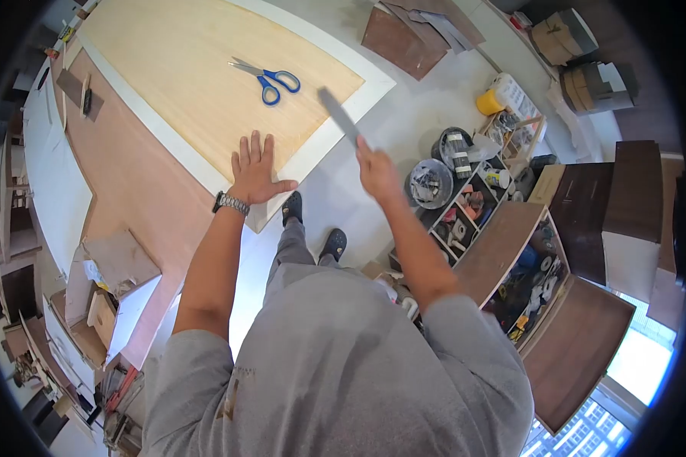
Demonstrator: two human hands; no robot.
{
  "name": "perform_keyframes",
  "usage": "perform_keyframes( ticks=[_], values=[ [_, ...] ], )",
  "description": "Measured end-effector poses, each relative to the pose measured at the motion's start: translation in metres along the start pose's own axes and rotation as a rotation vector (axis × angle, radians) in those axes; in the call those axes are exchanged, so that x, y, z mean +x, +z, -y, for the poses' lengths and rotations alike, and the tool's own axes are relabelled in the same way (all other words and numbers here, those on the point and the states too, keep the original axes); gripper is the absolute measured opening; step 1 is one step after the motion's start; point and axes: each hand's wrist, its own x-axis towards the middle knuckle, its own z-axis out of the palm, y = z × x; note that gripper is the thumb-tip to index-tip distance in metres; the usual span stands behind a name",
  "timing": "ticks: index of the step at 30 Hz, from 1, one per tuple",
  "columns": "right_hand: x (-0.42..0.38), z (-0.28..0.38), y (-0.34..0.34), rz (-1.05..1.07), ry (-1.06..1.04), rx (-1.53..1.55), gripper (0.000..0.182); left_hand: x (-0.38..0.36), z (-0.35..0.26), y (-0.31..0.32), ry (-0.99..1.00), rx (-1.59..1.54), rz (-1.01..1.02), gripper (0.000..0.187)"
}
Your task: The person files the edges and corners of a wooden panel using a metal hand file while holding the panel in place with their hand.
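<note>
My left hand [255,171] lies flat near the corner of a large panel, fingers spread and holding nothing. The panel has a pale wood-coloured middle [183,53] and a white border [366,95]. My right hand [379,174] is closed around one end of a long flat grey file [338,116]. The file points up and left, its far end over or close to the panel's right edge; contact cannot be made out. Blue-handled scissors [267,80] rest on the panel beyond my left hand, blades partly apart.
A pinkish-brown board [145,160] lies left of the panel, with a dark-handled tool [87,99] on it. To the right stand a compartmented tool box [465,209], a clear bucket [430,184] and a brown cabinet [503,247]. Brown sheet offcuts [404,42] lie on the floor.
</note>
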Motion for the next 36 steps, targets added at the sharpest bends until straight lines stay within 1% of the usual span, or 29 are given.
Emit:
perform_keyframes(
  ticks=[2, 5, 7, 10, 11, 14, 17, 18, 20, 23, 26, 29, 32, 35, 36],
  values=[
    [0.042, 0.016, -0.013, -0.037, 0.053, 0.033, 0.039, -0.001, 0.000, -0.005, 0.004, -0.011, 0.005, 0.135],
    [0.031, 0.016, -0.020, -0.058, 0.042, -0.022, 0.038, 0.004, 0.000, -0.003, -0.027, 0.040, 0.032, 0.134],
    [-0.042, 0.005, -0.012, -0.021, 0.014, -0.011, 0.038, 0.005, 0.002, -0.001, -0.007, 0.023, -0.014, 0.134],
    [-0.075, 0.001, 0.002, -0.061, -0.016, 0.112, 0.038, -0.003, 0.000, -0.001, -0.002, 0.031, -0.004, 0.134],
    [-0.060, -0.002, 0.011, -0.051, -0.028, 0.074, 0.040, 0.000, -0.001, -0.004, 0.004, 0.043, 0.000, 0.134],
    [0.010, 0.028, -0.005, 0.003, -0.030, -0.042, 0.042, 0.000, -0.001, -0.004, -0.005, 0.048, 0.019, 0.134],
    [0.023, 0.039, -0.013, 0.027, 0.012, -0.026, 0.042, 0.000, -0.004, -0.007, -0.030, 0.043, 0.023, 0.134],
    [0.016, 0.038, -0.017, 0.033, 0.021, -0.019, 0.042, 0.003, -0.004, -0.012, -0.018, 0.031, 0.013, 0.134],
    [-0.036, 0.028, -0.014, 0.081, 0.044, -0.011, 0.041, -0.001, -0.002, -0.007, -0.011, -0.012, 0.023, 0.134],
    [-0.077, 0.015, -0.003, 0.009, 0.035, 0.157, 0.039, -0.001, -0.001, -0.003, -0.005, 0.023, 0.003, 0.134],
    [-0.020, 0.019, 0.001, 0.032, 0.015, 0.003, 0.040, 0.000, -0.001, -0.004, -0.006, 0.039, 0.016, 0.135],
    [0.020, 0.034, -0.008, -0.032, 0.026, 0.079, 0.039, 0.000, -0.004, -0.009, -0.015, 0.048, 0.041, 0.135],
    [-0.005, 0.020, -0.004, -0.021, -0.010, 0.008, 0.038, 0.000, -0.003, -0.008, -0.019, 0.028, 0.047, 0.135],
    [-0.062, 0.016, -0.009, 0.106, 0.051, 0.079, 0.038, -0.001, -0.002, -0.008, -0.012, 0.014, 0.031, 0.136],
    [-0.060, 0.018, -0.006, 0.104, 0.044, 0.054, 0.038, -0.002, -0.001, -0.005, -0.019, 0.016, 0.033, 0.136]
  ],
)
